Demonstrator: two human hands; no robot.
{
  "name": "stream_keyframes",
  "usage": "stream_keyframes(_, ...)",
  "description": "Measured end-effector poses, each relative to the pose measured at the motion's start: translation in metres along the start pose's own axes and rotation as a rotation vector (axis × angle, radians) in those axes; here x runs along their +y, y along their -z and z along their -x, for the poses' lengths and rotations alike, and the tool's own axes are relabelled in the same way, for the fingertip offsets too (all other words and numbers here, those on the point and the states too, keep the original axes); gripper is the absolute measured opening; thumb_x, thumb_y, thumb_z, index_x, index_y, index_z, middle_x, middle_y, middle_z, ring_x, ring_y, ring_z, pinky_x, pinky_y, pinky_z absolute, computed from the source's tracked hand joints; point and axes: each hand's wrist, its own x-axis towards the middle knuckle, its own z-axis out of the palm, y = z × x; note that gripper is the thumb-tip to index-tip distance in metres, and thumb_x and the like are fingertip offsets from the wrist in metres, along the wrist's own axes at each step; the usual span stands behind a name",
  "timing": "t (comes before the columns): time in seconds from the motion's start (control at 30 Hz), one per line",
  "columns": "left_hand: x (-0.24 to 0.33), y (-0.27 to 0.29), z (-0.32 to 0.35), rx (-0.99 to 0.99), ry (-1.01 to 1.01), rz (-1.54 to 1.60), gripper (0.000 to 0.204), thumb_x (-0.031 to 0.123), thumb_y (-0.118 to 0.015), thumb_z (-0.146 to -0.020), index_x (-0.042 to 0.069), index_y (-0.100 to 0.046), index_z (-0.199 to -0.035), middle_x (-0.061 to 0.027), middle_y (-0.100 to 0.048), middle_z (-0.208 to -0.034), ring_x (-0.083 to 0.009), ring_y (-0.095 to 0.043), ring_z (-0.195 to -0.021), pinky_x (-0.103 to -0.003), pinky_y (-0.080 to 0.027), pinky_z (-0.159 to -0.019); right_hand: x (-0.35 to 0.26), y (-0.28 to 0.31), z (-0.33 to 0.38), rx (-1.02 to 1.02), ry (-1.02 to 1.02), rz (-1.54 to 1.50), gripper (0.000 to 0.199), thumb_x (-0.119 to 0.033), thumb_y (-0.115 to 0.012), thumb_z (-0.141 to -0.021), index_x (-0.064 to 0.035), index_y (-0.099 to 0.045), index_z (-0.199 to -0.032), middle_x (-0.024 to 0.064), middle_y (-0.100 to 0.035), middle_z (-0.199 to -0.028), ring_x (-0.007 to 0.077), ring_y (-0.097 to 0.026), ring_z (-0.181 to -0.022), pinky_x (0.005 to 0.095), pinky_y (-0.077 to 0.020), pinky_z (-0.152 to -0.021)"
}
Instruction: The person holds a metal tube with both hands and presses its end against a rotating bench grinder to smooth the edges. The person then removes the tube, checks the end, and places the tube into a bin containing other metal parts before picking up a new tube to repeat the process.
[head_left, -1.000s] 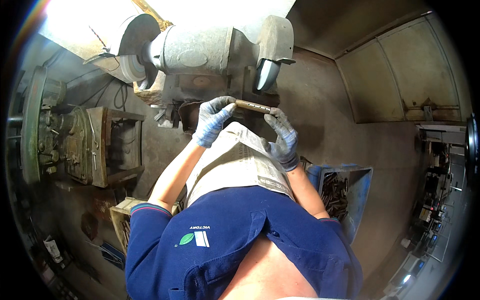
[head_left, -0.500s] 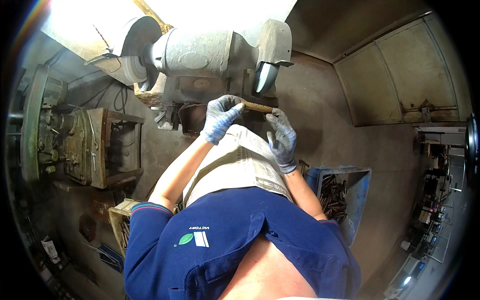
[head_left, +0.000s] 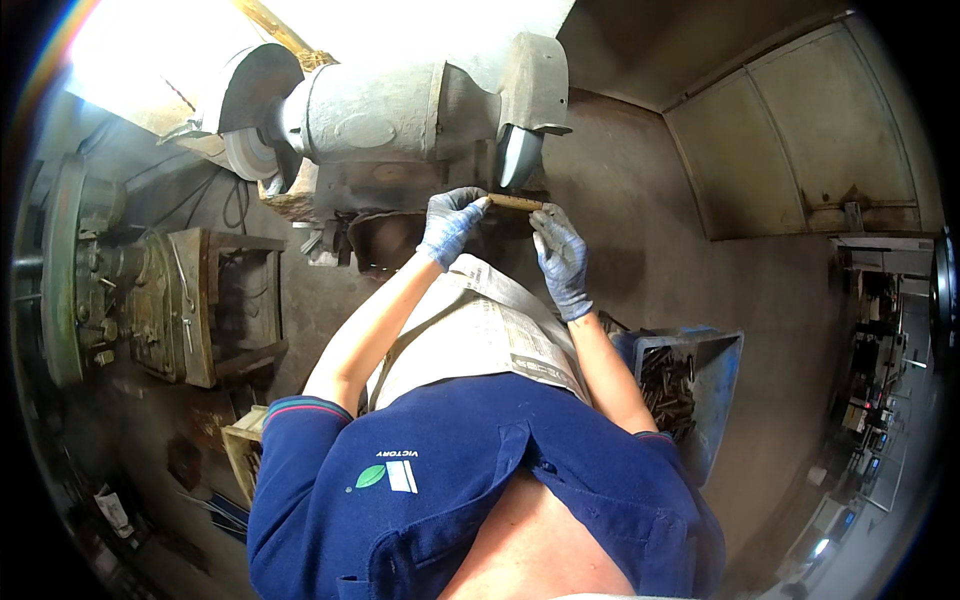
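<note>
My left hand (head_left: 452, 225), in a grey and blue work glove, pinches the left end of a short brownish-yellow bar (head_left: 515, 202) between thumb and fingers. At the bar's other end my right hand (head_left: 562, 258), gloved alike, closes its fingertips on it. The bar lies nearly level, its right end slightly lower, with small dark marks along it. Just above it in the picture is the right wheel (head_left: 521, 158) of a grey bench grinder (head_left: 375, 105). Whether bar and wheel touch, I cannot tell.
The grinder's left wheel (head_left: 250, 153) sits under a curved guard. A newspaper-like sheet (head_left: 470, 325) covers my lap. On the right stands a blue crate (head_left: 715, 400) holding many dark metal pieces. A green-grey machine (head_left: 150, 300) is at the left, metal panels (head_left: 790, 140) at the upper right.
Both hands have brought the bar slightly up and closer to the right wheel. My right hand's fingers have drawn closer together. The grinder sits a little further left in the picture.
</note>
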Motion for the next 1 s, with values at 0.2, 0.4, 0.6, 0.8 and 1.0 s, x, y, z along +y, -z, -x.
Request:
stream_keyframes(0.2,-0.025,-0.018,-0.02,0.066,0.048,0.062,0.01,0.004,-0.061,-0.085,-0.004,-0.064,-0.09,-0.0084,-0.066,-0.08,-0.0148,-0.062,-0.067,-0.026,-0.053,-0.063,0.029,0.001,-0.003,0.038,-0.312,-0.244,0.02,-0.002,-0.064,-0.081,0.0003,-0.067,-0.1,0.0104,-0.067,-0.1,0.0185,-0.061,-0.098,0.0292,-0.0454,-0.09)
stream_keyframes(0.4,-0.034,-0.009,-0.03,0.12,-0.013,0.028,0.01,0.004,-0.061,-0.085,-0.003,-0.064,-0.09,-0.0091,-0.066,-0.079,-0.0146,-0.062,-0.066,-0.026,-0.053,-0.061,0.033,-0.011,-0.007,0.062,-0.347,-0.369,0.015,-0.002,-0.063,-0.082,0.0007,-0.067,-0.097,0.0081,-0.066,-0.093,0.0136,-0.061,-0.089,0.0253,-0.0477,-0.079)
stream_keyframes(0.6,-0.008,0.009,-0.018,0.187,0.035,0.006,0.008,0.003,-0.06,-0.084,-0.003,-0.065,-0.088,-0.0062,-0.066,-0.078,-0.011,-0.06,-0.067,-0.023,-0.05,-0.061,0.024,-0.04,-0.012,0.041,-0.352,-0.445,0.015,0.0,-0.064,-0.081,0.0,-0.066,-0.096,0.0078,-0.066,-0.093,0.0131,-0.062,-0.087,0.0234,-0.049,-0.078)
stream_keyframes(0.8,-0.007,0.013,-0.021,0.205,0.044,-0.047,0.01,0.006,-0.061,-0.085,-0.003,-0.065,-0.087,-0.0072,-0.066,-0.076,-0.0114,-0.06,-0.064,-0.024,-0.049,-0.058,0.031,-0.045,-0.01,0.036,-0.334,-0.406,0.014,0.0,-0.065,-0.08,-0.0011,-0.067,-0.094,0.0086,-0.066,-0.098,0.0141,-0.063,-0.086,0.0249,-0.0494,-0.078)
stream_keyframes(1.0,-0.025,-0.011,-0.032,0.156,0.046,-0.074,0.012,0.009,-0.063,-0.084,-0.002,-0.065,-0.086,-0.0059,-0.065,-0.074,-0.0107,-0.057,-0.061,-0.025,-0.047,-0.053,0.049,-0.02,-0.006,0.084,-0.353,-0.254,0.013,-0.01,-0.065,-0.083,0.0004,-0.067,-0.09,0.0085,-0.068,-0.084,0.0143,-0.062,-0.081,0.0278,-0.0479,-0.074)
